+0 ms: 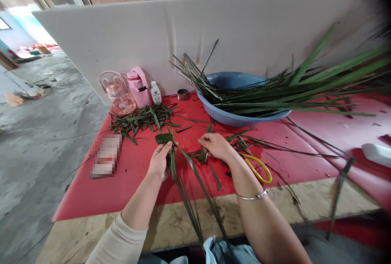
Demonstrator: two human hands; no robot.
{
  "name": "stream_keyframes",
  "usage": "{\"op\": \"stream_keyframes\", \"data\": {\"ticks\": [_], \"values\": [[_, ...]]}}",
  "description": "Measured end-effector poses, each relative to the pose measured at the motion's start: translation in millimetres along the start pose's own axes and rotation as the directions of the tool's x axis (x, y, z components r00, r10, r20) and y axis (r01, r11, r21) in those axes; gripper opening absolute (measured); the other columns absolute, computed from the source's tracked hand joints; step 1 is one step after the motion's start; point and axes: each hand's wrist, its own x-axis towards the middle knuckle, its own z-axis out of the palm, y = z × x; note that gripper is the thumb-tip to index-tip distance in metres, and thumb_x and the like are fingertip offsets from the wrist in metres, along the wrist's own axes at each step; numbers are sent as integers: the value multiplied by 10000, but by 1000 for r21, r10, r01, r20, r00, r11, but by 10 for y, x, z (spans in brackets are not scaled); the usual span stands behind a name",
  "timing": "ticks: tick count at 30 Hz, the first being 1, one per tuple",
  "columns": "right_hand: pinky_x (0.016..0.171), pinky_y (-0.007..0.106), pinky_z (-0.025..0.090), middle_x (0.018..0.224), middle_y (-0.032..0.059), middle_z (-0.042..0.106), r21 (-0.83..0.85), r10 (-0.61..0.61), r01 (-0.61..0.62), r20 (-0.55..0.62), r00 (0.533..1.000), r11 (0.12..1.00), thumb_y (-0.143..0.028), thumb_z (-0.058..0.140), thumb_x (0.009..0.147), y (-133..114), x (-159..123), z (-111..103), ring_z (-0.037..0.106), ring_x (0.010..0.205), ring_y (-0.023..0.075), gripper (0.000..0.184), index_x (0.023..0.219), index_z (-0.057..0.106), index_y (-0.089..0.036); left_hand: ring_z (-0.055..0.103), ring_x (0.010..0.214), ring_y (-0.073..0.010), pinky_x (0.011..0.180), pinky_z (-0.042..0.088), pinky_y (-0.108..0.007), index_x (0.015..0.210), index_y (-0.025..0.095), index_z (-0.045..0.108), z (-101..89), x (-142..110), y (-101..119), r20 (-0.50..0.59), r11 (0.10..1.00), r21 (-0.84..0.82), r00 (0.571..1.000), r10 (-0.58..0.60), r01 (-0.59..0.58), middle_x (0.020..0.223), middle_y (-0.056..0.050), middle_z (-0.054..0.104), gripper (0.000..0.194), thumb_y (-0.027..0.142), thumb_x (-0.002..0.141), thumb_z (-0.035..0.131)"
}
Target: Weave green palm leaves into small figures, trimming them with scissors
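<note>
My left hand is closed around a bundle of folded green leaf strips. A broad folded leaf piece sticks out to the left above the thumb, and long strips trail down toward my lap. To the right, my right hand, with a silver bangle on the wrist, has its fingers pinched at a short wide leaf piece. That piece stands roughly upright over the red cover. Partly behind my right forearm, a yellow looped handle lies on the table among leaf scraps.
A blue basin full of long leaves stands at the back against a white panel. Cut leaf pieces are heaped at the left, before a pink bottle, a clear pink jug and a small white bottle. The red cover spans the table.
</note>
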Motion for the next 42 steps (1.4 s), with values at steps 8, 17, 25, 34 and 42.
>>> {"op": "stream_keyframes", "data": {"ticks": [8, 17, 25, 34, 42], "values": [[518, 226, 378, 584, -19, 564, 86, -169, 183, -154, 974, 979, -358, 554, 750, -127, -8, 86, 501, 529, 99, 201, 785, 611, -169, 469, 451, -22, 437, 363, -136, 814, 142, 635, 32, -69, -112, 170, 997, 27, 983, -75, 71, 637, 22, 623, 274, 289, 609, 741], [429, 195, 301, 579, -51, 525, 586, -120, 12, 145, 982, 811, -370, 728, 605, -130, -51, 372, 398, 439, 50, 278, 746, 589, -174, 607, 728, -84, 752, 444, -194, 822, 153, 615, 65, -99, -161, 223, 998, 50, 975, 19, -31, 769, 1, 673, 322, 207, 549, 779], [648, 243, 424, 699, -24, 596, 636, -116, -6, 150, 982, 771, -354, 756, 573, -122, -58, 466, 539, 646, 104, 292, 740, 588, -183, 612, 663, -85, 736, 467, -230, 884, 178, 645, 71, -108, -145, 170, 993, -98, 984, -54, 72, 710, 21, 671, 407, 182, 506, 798], [642, 261, 431, 666, -26, 569, 519, -143, 81, 81, 986, 851, -319, 750, 564, -182, -122, 524, 524, 633, 113, 269, 683, 553, -180, 629, 785, -176, 786, 466, -312, 825, 162, 687, 45, -98, -218, 202, 998, 49, 979, 27, -38, 798, -37, 692, 352, 235, 498, 795], [500, 226, 332, 552, -48, 492, 325, -68, 92, -84, 994, 941, -321, 615, 676, -87, -12, 292, 423, 494, 86, 156, 685, 551, -179, 617, 777, -124, 784, 450, -246, 936, 160, 640, 35, -41, -183, 145, 989, 85, 983, 112, -125, 862, -42, 688, 348, 248, 610, 725]]}}
